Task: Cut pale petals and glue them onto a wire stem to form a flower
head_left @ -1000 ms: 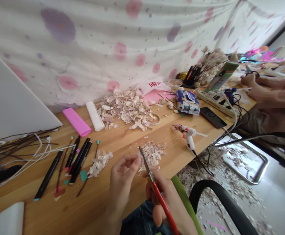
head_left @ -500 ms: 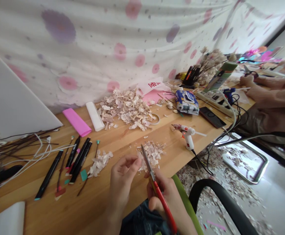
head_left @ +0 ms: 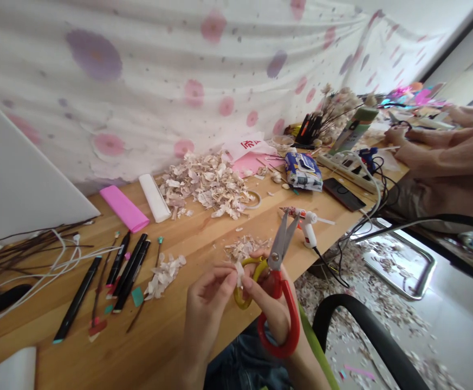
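Note:
My left hand [head_left: 209, 303] is closed, its thumb and forefinger pinching a small pale petal-like piece [head_left: 240, 275]. My right hand [head_left: 271, 303] carries scissors [head_left: 277, 259] with one red and one yellow handle loop. Their blades stand slightly apart and point up and away from me. The right thumb and forefinger also reach the pale piece, meeting the left fingertips there. Just beyond the hands lies a small heap of pale clippings [head_left: 244, 246]. A cluster of pale petals [head_left: 166, 276] on a stem rests to the left.
A large petal pile [head_left: 207, 184] sits behind. Black markers [head_left: 133, 273] and a pink paper roll [head_left: 124, 208] lie left. Right are a glue gun [head_left: 309, 230], a phone [head_left: 344, 194] and a power strip [head_left: 350, 170]. Another person's hands [head_left: 399, 135] work far right.
The scissors have swung away to the right in my right hand, blades now opened a little and off the piece. My right fingertips have come to the pale piece beside my left fingertips.

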Demonstrator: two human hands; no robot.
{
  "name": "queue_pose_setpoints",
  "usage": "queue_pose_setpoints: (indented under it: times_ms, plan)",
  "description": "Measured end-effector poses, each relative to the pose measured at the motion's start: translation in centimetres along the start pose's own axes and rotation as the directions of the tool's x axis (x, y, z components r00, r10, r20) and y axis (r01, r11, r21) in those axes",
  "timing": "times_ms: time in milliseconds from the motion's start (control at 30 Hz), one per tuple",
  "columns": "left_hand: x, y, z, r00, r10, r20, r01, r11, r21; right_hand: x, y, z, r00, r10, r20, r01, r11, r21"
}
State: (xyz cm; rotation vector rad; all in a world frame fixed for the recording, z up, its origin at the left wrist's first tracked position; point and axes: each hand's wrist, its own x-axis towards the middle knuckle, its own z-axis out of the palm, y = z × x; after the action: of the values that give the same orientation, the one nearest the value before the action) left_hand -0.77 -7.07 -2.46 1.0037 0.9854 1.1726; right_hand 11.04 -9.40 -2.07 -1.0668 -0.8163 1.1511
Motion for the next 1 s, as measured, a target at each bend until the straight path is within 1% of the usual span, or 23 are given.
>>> queue_pose_setpoints:
  times_ms: [67, 167, 233, 400, 600, 667, 700, 767, 833, 867, 933, 1000]
  plan:
    - [0.1, 0.0, -0.3, 0.998, -0.020, 0.058, 0.020, 1.000, 0.011, -0.2, 0.0, -0.3, 0.999, 0.031, 0.028, -0.031, 1.000, 0.000]
    - [0.2, 0.3, -0.6, 0.983, -0.034, 0.181, 0.029, 0.999, 0.033, -0.3, 0.0, -0.8, 0.994, 0.093, 0.051, -0.094, 0.995, 0.027]
    - [0.2, 0.5, -0.6, 0.973, -0.038, 0.227, 0.029, 0.999, 0.043, -0.3, 0.1, -1.0, 0.990, 0.126, 0.070, -0.129, 0.991, 0.043]
    - [0.1, 0.7, -0.9, 0.967, -0.049, 0.251, 0.055, 0.998, -0.016, -0.4, -0.2, -1.1, 0.969, 0.199, 0.148, -0.210, 0.976, 0.063]
    - [-0.2, 0.5, -1.2, 0.958, -0.042, 0.283, 0.060, 0.997, -0.054, -0.6, 0.1, -1.3, 0.944, 0.234, 0.234, -0.258, 0.963, 0.079]
    - [-0.2, 0.6, -1.0, 0.973, -0.032, 0.229, 0.042, 0.998, -0.040, -0.6, 0.5, -1.5, 0.951, 0.198, 0.237, -0.221, 0.973, 0.073]
    - [-0.1, 0.7, -0.9, 0.985, -0.021, 0.172, 0.025, 0.999, -0.025, -0.7, 0.6, -1.7, 0.959, 0.167, 0.228, -0.185, 0.981, 0.056]
    - [0.0, 1.0, -0.7, 1.000, 0.009, 0.020, -0.010, 1.000, 0.024, -1.0, 0.7, -2.0, 0.970, 0.099, 0.220, -0.103, 0.995, 0.010]
    - [0.2, 1.3, -0.6, 0.992, 0.051, -0.116, -0.041, 0.995, 0.090, -1.4, 0.4, -2.4, 0.963, 0.052, 0.265, -0.025, 0.994, -0.105]
    - [0.3, 1.4, -0.6, 0.985, 0.071, -0.156, -0.052, 0.991, 0.121, -1.7, 0.2, -2.5, 0.951, 0.043, 0.306, 0.016, 0.982, -0.186]
    - [0.4, 1.6, -0.6, 0.973, 0.107, -0.205, -0.074, 0.984, 0.161, -2.1, -0.3, -2.5, 0.925, 0.046, 0.377, 0.100, 0.928, -0.358]
    - [0.3, 1.8, -0.6, 0.969, 0.116, -0.218, -0.075, 0.980, 0.184, -2.3, -0.4, -2.3, 0.909, 0.071, 0.410, 0.132, 0.886, -0.445]
